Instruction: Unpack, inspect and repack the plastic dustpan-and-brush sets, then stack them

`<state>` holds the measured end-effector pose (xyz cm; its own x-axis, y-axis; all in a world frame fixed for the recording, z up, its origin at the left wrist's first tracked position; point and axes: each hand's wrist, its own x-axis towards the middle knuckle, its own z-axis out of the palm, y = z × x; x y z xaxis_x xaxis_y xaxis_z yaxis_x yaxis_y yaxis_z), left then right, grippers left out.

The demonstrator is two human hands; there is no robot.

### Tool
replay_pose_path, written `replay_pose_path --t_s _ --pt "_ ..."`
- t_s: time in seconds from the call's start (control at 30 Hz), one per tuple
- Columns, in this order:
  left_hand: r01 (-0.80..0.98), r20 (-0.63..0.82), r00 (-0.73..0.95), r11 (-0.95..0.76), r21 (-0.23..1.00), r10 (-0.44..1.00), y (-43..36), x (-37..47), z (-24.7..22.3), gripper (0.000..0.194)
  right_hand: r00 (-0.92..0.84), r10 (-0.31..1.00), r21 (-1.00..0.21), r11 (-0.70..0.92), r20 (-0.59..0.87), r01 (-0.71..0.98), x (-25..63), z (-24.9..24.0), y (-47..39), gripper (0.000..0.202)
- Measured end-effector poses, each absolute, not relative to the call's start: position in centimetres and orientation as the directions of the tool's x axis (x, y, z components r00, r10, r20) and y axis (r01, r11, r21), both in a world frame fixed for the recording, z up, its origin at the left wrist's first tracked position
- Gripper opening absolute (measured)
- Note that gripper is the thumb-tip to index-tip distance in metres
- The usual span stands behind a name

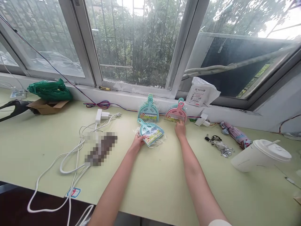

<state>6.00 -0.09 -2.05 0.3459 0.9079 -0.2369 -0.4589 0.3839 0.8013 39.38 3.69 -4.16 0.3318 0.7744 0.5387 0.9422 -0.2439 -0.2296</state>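
Observation:
My left hand (136, 143) grips the lower left edge of a teal dustpan-and-brush set (151, 133) in clear wrapping, with a printed label. It is tilted, its handle pointing up and left. My right hand (180, 129) is closed at the bottom edge of a pink dustpan-and-brush set (176, 113), its fingertips partly hidden. That pink set stands in front of teal ones (181, 100), against the wall below the window. Left of it, a stack of several teal dustpan sets (148, 110) also leans upright, just behind the one in my left hand.
White cables (68, 171) and a charger (98, 116) lie to the left, beside a blurred-out object (101, 150). At the right are keys (221, 146), a folded umbrella (236, 135) and a white lidded cup (258, 155). A green bag (50, 89) sits on a cardboard box (50, 106).

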Motion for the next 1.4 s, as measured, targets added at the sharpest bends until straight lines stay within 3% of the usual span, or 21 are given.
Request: replay_pose_path --t_s 0.17,0.3,0.53,0.7,0.8,1.03,1.1,1.27,1.4 --pt "-0.463 -0.234 0.353 0.386 0.798 0.906 0.0 6.0 -2.1 0.064 0.362 0.816 -0.245 -0.276 0.451 0.929 39.3 -4.1 3.4 0.034" --pt "-0.464 -0.224 0.349 0.376 0.802 0.910 0.1 6.1 -2.5 0.058 0.353 0.802 -0.260 -0.254 0.482 0.931 38.9 -3.7 3.3 0.043" --pt "-0.451 -0.234 0.347 0.381 0.807 0.908 0.6 6.1 -3.2 0.067 0.615 0.697 -0.521 -0.394 0.368 0.757 39.7 -0.2 5.9 0.049" --pt "-0.449 -0.223 0.367 0.382 0.808 0.903 0.9 6.1 -3.7 0.072 0.656 0.644 -0.564 -0.395 0.393 0.725 40.3 1.2 7.2 0.049" --pt "-0.449 -0.221 0.362 0.377 0.810 0.906 0.8 6.1 -3.6 0.070 0.578 0.693 -0.536 -0.319 0.430 0.781 39.8 0.0 6.4 0.038" --pt "-0.446 -0.217 0.352 0.367 0.817 0.910 0.3 6.2 -2.8 0.062 0.187 0.797 -0.327 0.014 0.574 0.945 37.3 -3.4 2.9 0.033" --pt "-0.454 -0.213 0.352 0.365 0.813 0.911 0.2 6.2 -2.6 0.062 0.192 0.781 -0.377 0.060 0.595 0.924 36.2 -3.4 1.6 0.030" --pt "-0.486 -0.169 0.350 0.333 0.808 0.921 0.2 6.2 -2.1 0.065 0.422 0.721 -0.728 0.165 0.549 0.666 30.9 -2.1 -3.7 0.034" --pt "-0.500 -0.089 0.420 0.312 0.808 0.903 -0.2 6.3 -1.7 0.052 0.271 0.832 -0.761 0.247 0.483 0.600 25.9 -1.3 -8.0 0.038"
